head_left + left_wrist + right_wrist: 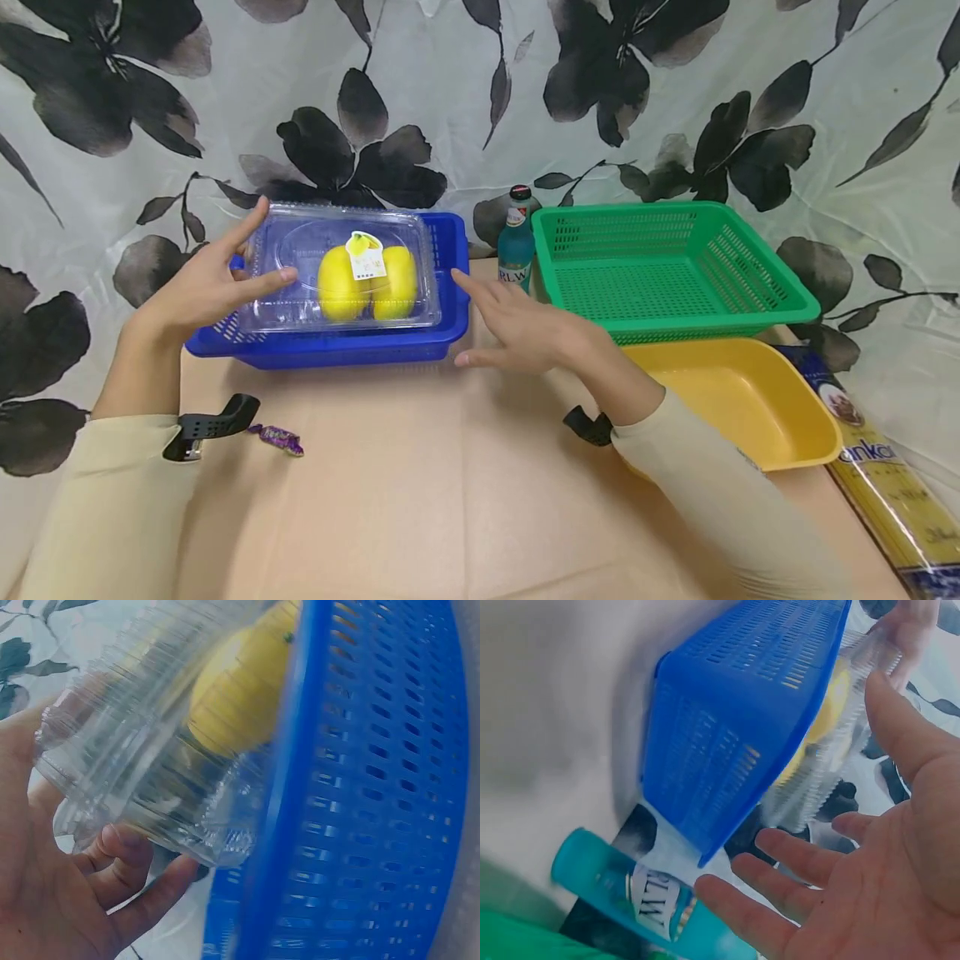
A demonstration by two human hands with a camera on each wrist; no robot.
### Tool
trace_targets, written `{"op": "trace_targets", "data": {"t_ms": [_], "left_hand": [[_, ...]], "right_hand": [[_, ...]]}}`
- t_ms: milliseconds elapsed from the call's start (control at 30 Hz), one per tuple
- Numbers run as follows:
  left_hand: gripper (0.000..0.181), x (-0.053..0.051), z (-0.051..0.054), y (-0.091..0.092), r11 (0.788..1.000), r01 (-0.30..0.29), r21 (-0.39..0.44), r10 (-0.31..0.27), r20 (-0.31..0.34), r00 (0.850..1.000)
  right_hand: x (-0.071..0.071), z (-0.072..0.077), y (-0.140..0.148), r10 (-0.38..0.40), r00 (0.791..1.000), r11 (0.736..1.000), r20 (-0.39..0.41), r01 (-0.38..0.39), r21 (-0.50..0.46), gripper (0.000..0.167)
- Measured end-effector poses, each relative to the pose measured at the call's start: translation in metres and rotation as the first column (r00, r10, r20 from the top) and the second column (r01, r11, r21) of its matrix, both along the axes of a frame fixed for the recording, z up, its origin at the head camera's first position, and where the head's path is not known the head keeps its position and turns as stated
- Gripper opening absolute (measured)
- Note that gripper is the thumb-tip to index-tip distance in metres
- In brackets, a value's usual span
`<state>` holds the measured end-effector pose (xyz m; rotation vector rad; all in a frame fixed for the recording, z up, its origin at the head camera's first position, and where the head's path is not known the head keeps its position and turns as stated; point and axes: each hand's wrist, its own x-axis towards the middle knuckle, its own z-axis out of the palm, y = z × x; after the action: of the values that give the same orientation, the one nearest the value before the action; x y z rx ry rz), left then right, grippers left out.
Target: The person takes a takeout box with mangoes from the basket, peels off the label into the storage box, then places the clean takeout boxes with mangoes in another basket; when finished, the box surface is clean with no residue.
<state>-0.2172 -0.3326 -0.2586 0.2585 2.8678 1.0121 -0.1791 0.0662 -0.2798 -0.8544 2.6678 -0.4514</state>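
A clear plastic clamshell box (300, 292) with two yellow lemons (394, 283) inside and a lemon-shaped label on its lid sits in the mouth of the blue basket (352, 348), its left side raised over the rim. My left hand (206, 283) grips the box's left end, thumb over the lid; in the left wrist view some fingers curl beneath it. Off the basket's right end, my right hand (525, 329) is spread with straight fingers and holds nothing. The right wrist view shows its palm (900, 877) facing the basket and box, apart from both.
A blue bottle (515, 242) stands between the blue basket and a green basket (675, 325). In front of the green one lies a yellow tray (750, 400), beside a long yellow-and-blue packet (892, 475). A purple-wrapped candy (279, 438) lies near the left wrist.
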Motion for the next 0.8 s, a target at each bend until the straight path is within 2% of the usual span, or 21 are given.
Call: {"op": "trace_targets", "data": {"t_ms": [100,200,300,467,633,800], "left_hand": [[0.097,0.004,0.007,0.0,1.0,-0.022,-0.015,0.021,-0.03,0.999],[0.096,0.009,0.008,0.001,0.999,-0.028,-0.029,0.026,-0.069,0.997],[0.094,0.015,0.008,0.002,1.0,-0.019,0.007,0.019,-0.097,0.995],[0.092,0.024,0.006,0.008,0.996,0.0,0.09,0.009,-0.103,0.995],[0.094,0.035,0.01,0.021,0.99,0.067,0.128,-0.049,-0.137,0.989],[0.097,0.046,0.009,0.033,0.974,0.145,0.173,-0.125,-0.122,0.985]], "right_hand": [[0.004,0.0,0.01,0.001,1.0,1.0,0.004,-0.001,-0.009,0.105],[0.006,0.001,0.018,-0.02,1.0,1.0,0.007,0.02,-0.004,0.106],[0.005,0.003,0.022,-0.021,1.0,0.999,-0.011,0.02,-0.034,0.106],[0.004,-0.001,0.028,0.003,1.0,0.991,-0.015,-0.005,-0.134,0.109],[0.008,-0.004,0.034,0.036,0.998,0.968,0.054,-0.022,-0.248,0.116],[0.014,-0.007,0.036,0.07,0.99,0.944,0.126,-0.025,-0.33,0.119]]}}
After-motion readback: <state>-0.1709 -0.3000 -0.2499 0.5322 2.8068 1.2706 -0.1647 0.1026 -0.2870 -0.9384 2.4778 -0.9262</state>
